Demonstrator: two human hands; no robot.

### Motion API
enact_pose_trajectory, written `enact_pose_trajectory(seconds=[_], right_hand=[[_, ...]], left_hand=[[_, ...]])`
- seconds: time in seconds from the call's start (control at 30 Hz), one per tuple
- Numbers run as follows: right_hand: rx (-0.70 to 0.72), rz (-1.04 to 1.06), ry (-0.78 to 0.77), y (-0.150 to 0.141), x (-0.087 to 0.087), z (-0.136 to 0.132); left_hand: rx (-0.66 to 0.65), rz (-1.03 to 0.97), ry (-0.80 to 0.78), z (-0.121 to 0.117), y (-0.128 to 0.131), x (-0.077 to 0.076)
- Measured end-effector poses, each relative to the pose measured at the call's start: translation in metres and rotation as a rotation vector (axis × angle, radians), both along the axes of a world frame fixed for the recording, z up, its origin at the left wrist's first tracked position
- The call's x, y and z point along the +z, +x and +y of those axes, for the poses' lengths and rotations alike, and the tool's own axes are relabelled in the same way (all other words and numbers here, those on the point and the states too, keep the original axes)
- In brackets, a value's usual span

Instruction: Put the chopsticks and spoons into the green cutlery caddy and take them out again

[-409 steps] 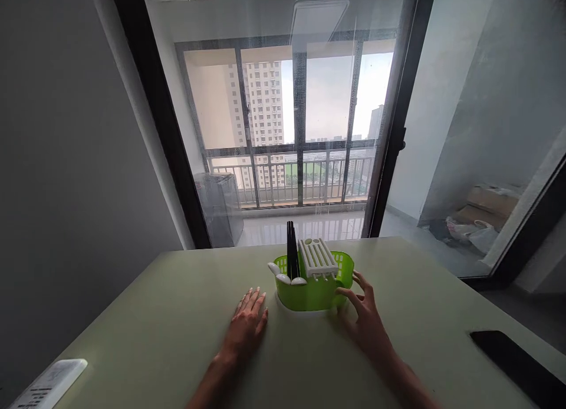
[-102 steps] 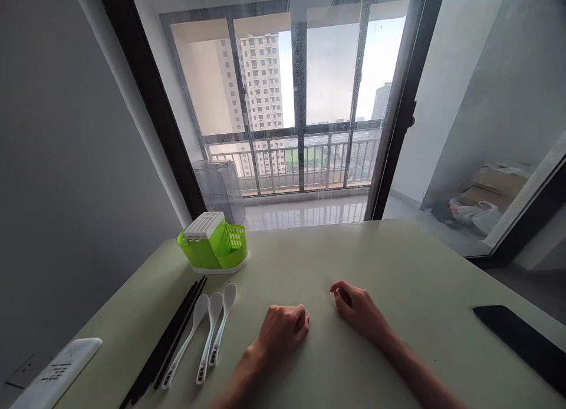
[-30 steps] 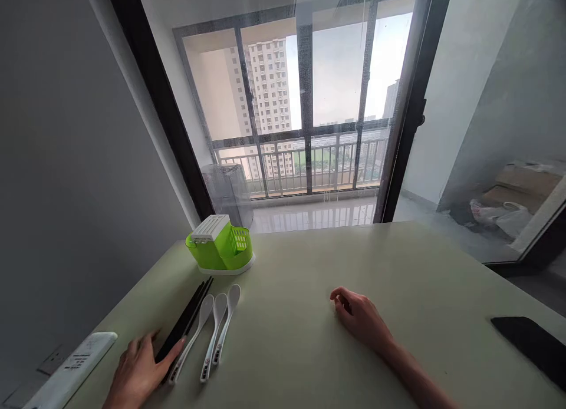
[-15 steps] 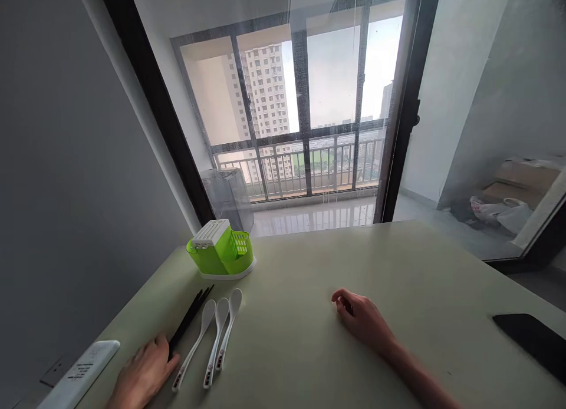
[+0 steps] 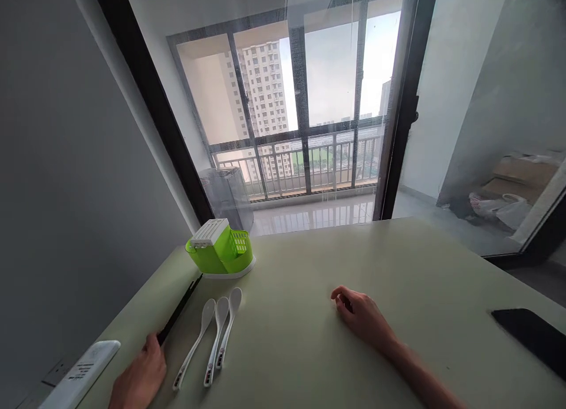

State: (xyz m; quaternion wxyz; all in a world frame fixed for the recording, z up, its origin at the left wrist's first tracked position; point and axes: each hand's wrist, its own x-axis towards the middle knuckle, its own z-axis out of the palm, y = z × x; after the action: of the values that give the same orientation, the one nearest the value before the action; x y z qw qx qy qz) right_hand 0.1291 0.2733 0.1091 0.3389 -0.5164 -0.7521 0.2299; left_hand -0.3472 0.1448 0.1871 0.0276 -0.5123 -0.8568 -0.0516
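Tableware on a pale green bench (image 5: pixel 283 368), seen from the head. Printing: each of three white spoons (image 5: pixel 207 316) bears dark characters and a small mark on its handle, too small to read; the white elongated object (image 5: pixel 84 368) at the left edge carries rows of dark print, likewise illegible. The left hand (image 5: pixel 141 370) is closed round the near end of the black chopsticks (image 5: pixel 181 309), which lie left of the spoons and point toward the green caddy (image 5: pixel 219 257); whether their tips touch its white base cannot be told. The right hand (image 5: pixel 360 317) rests well apart with fingers loosely curled; whether its fingertips meet is unclear. Surroundings: a slatted white piece tops the caddy at the far left corner; a black flat object (image 5: pixel 530 338) lies at right; beyond stands a glazed partition.
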Motion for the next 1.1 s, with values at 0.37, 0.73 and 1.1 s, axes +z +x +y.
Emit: enact_pose_trajectory(seconds=[0.37,0.73,1.1], right_hand=[[-0.006,-0.021,-0.012,0.001,-0.002,0.001],[0.028,-0.074,0.043,0.001,-0.003,0.000],[0.234,-0.298,0.312,-0.019,-0.014,-0.011]], left_hand=[[-0.352,-0.338,0.127,0.009,0.145,0.004],[-0.451,-0.004,-0.166,0.031,0.252,-0.052],[-0.537,-0.025,-0.070,0.022,0.286,-0.062]])
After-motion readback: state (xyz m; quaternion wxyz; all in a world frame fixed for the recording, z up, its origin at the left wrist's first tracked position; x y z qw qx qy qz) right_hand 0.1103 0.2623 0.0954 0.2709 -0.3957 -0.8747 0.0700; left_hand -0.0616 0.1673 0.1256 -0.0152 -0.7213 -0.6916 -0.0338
